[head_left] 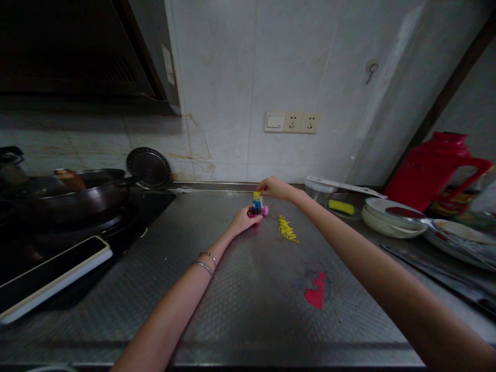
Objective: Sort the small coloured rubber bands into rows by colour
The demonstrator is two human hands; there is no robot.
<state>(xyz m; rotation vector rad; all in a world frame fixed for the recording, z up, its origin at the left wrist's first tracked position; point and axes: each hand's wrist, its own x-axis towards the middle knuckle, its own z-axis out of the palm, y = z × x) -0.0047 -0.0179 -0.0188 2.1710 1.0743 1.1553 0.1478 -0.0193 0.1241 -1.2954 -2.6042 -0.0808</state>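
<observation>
My left hand (245, 219) is wrapped round the lower part of a small upright object (257, 200), dark red below, blue in the middle and yellow on top. Its exact kind is too small to make out. A round pink piece (265, 210) shows at its right side. Over the yellow top, my right hand (274, 188) has its fingers pinched together, touching it or very close. A pile of thin yellow strands (287, 230) lies on the steel counter to the right. Nearer to me is a flat red piece (315, 292) with a jagged edge.
At left, a pan (83, 191) stands on the black stove, with a white-edged slab (58, 276) before it. Bowls (393, 219), a plastic tub (321, 191), a yellow block (341, 207) and a red thermos (434, 168) stand at right. The tiled wall (220, 103) bounds the steel counter (217, 320).
</observation>
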